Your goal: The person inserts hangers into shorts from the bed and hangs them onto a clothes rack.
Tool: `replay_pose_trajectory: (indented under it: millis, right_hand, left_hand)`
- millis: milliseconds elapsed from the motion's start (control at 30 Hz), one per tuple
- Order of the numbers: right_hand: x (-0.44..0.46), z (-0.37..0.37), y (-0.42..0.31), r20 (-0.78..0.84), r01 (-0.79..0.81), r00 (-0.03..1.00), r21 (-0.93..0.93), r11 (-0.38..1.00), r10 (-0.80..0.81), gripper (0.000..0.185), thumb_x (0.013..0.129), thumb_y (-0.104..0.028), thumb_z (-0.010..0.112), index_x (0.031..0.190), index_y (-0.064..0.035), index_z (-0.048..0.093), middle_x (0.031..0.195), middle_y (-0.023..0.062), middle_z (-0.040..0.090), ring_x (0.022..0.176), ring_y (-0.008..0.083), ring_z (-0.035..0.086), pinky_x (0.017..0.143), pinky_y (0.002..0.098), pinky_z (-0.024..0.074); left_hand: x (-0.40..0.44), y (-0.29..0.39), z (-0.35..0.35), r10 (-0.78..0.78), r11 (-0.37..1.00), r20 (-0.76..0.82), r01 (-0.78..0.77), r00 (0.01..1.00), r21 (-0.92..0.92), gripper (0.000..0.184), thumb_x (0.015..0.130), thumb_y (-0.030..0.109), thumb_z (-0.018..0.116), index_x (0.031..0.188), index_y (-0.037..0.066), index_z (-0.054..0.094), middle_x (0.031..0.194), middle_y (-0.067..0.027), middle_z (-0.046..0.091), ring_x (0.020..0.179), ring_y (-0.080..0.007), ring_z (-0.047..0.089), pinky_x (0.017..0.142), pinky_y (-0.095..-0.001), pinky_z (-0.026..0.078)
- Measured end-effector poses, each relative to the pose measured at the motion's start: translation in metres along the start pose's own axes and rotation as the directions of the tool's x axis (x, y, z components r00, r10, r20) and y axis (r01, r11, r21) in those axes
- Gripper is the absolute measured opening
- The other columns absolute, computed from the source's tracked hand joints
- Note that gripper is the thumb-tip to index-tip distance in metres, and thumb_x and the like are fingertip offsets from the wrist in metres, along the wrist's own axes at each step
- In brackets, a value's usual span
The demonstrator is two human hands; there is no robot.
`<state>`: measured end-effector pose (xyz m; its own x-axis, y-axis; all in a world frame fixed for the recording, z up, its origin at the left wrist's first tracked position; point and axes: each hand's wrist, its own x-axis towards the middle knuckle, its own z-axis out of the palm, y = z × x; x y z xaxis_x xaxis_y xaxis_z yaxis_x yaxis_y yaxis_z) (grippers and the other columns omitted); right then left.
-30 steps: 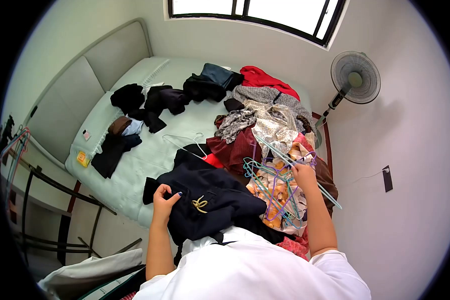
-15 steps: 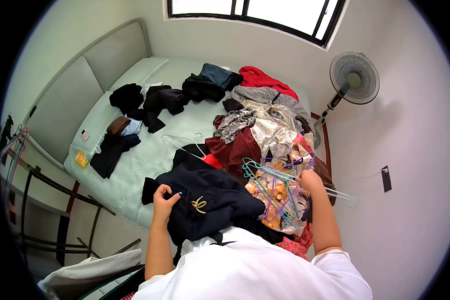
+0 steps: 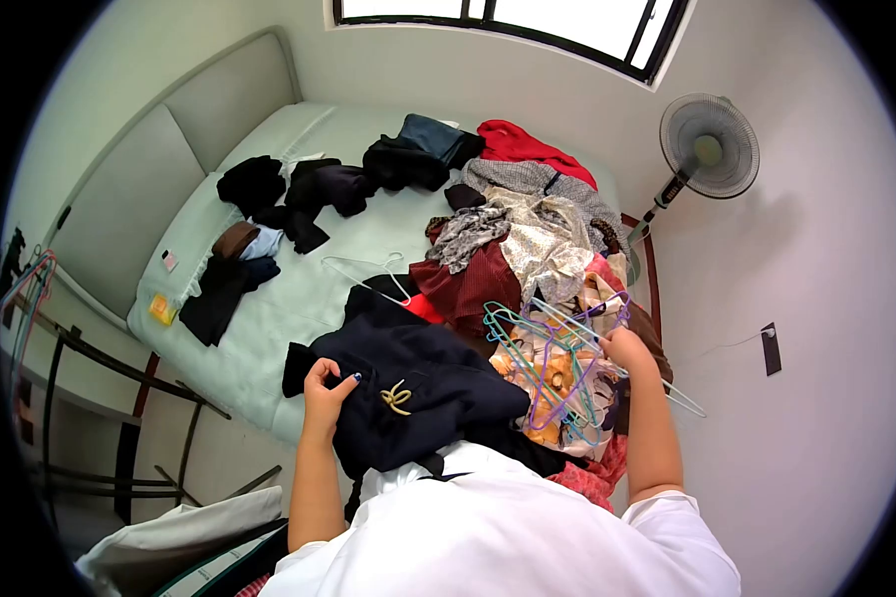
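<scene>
My right hand [image 3: 627, 350] is closed around a pale hanger [image 3: 679, 400] at the right side of the bed. Under and beside it, several turquoise and purple hangers [image 3: 540, 370] lie tangled over an orange-and-cream patterned garment [image 3: 558, 373]. My left hand [image 3: 327, 394] hovers at the left part of a navy garment [image 3: 408, 363], its fingers loosely curled and the thumb apart, with nothing visible between them. The navy garment is spread in front of me and bears a gold-coloured knot-shaped decoration [image 3: 395, 398]. A single white hanger [image 3: 373, 267] rests on the mattress beyond it.
Dark folded clothes [image 3: 334, 189] lie along the bed [image 3: 274, 383]. A heap with a red garment [image 3: 533, 154], a cream patterned one [image 3: 548, 244] and a maroon one [image 3: 468, 284] covers its right side. A standing fan [image 3: 709, 149] is by the wall; a dark metal rack [image 3: 119, 363] stands left.
The pale hanger in my right hand has tilted more steeply, and that hand has shifted slightly right and up. My left hand stays nearly in place. The whole view has shifted slightly.
</scene>
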<state>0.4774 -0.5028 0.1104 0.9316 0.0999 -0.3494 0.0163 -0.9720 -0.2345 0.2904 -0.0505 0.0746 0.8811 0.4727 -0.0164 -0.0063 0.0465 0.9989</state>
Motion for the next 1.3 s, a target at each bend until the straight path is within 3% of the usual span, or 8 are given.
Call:
replay_pose_trajectory:
  millis: [167,367,667,767,833,967,1133,1300]
  right_hand:
    - [0.008,-0.009,0.015,-0.072,-0.132,0.991,-0.359,0.924,0.113,0.024,0.074,-0.022,0.056,0.08,-0.0001,0.064,0.083,0.0176,0.062,0.079,0.0309,0.06,0.071,0.0403,0.0465]
    - [-0.006,-0.041,0.016,0.279,-0.149,0.909,-0.477,0.866,0.31,0.026,0.077,-0.029,0.055,0.062,-0.0116,0.068,0.076,0.0089,0.064,0.076,0.0246,0.06,0.069,0.0365,0.0461]
    - [-0.068,-0.103,-0.035,0.039,0.009,0.999,-0.059,0.998,-0.007,0.024,0.078,-0.022,0.053,0.065,-0.0056,0.064,0.059,0.0063,0.056,0.055,0.0156,0.052,0.055,0.0316,0.0409]
    - [-0.087,-0.094,-0.067,-0.189,0.256,0.955,0.148,0.955,-0.227,0.021,0.078,-0.021,0.054,0.073,-0.0021,0.062,0.063,0.011,0.059,0.057,0.021,0.055,0.057,0.0326,0.0432]
    - [-0.094,-0.076,-0.088,-0.415,0.427,0.858,0.254,0.868,-0.301,0.018,0.081,-0.013,0.05,0.072,0.0002,0.059,0.054,0.0048,0.049,0.051,0.0114,0.042,0.048,0.028,0.0355]
    - [-0.088,-0.002,-0.117,-0.313,0.516,0.854,0.398,0.759,-0.416,0.019,0.079,-0.017,0.055,0.068,-0.0025,0.06,0.056,0.0111,0.054,0.051,0.0195,0.054,0.049,0.0326,0.0388]
    - [-0.09,0.087,-0.142,-0.505,0.642,0.672,0.033,0.766,-0.542,0.026,0.074,-0.024,0.062,0.057,-0.005,0.056,0.054,0.0097,0.053,0.051,0.029,0.052,0.049,0.0384,0.0387]
    - [-0.098,0.118,-0.139,-0.609,0.699,0.589,0.054,0.713,-0.531,0.021,0.072,-0.018,0.064,0.059,-0.0051,0.055,0.053,0.0082,0.05,0.05,0.0262,0.05,0.047,0.0367,0.0355]
  left_hand:
    - [-0.001,-0.003,-0.004,0.01,1.0,-0.025,-0.01,1.0,0.015,0.029,0.064,-0.001,0.066,0.07,0.01,0.039,0.067,0.0039,0.042,0.064,-0.004,0.04,0.059,-0.0174,0.034]
    - [0.0,-0.012,-0.009,0.014,1.0,-0.027,-0.013,1.0,0.022,0.03,0.065,-0.001,0.066,0.072,0.011,0.04,0.068,0.0039,0.044,0.064,-0.004,0.042,0.06,-0.0171,0.036]
    - [0.002,-0.016,-0.008,0.041,0.999,-0.026,-0.04,0.999,0.026,0.03,0.066,-0.002,0.065,0.071,0.011,0.04,0.068,0.0039,0.044,0.064,-0.0041,0.042,0.06,-0.017,0.036]
    - [0.002,-0.019,-0.009,0.066,0.998,-0.033,-0.066,0.997,0.011,0.029,0.066,-0.002,0.065,0.071,0.011,0.039,0.068,0.0039,0.044,0.065,-0.0041,0.043,0.06,-0.0171,0.036]
    - [0.001,-0.018,-0.009,0.057,0.998,-0.005,-0.057,0.998,-0.01,0.029,0.066,-0.003,0.064,0.071,0.011,0.039,0.069,0.0038,0.044,0.065,-0.0042,0.043,0.06,-0.0172,0.036]
    - [-0.003,-0.011,-0.008,0.015,0.997,-0.046,-0.019,0.999,-0.08,0.027,0.065,-0.001,0.064,0.069,0.009,0.04,0.068,0.0042,0.04,0.066,-0.0039,0.038,0.062,-0.0176,0.033]
    - [-0.004,-0.021,-0.017,-0.037,0.968,-0.047,0.024,0.998,-0.248,0.025,0.069,-0.002,0.061,0.072,0.011,0.041,0.069,0.0045,0.041,0.065,-0.0047,0.041,0.061,-0.0176,0.036]
    - [-0.013,-0.011,-0.016,-0.188,0.674,0.065,0.177,0.98,-0.717,0.019,0.075,-0.004,0.052,0.077,0.013,0.043,0.077,-0.0015,0.054,0.074,-0.0138,0.057,0.069,-0.0293,0.051]
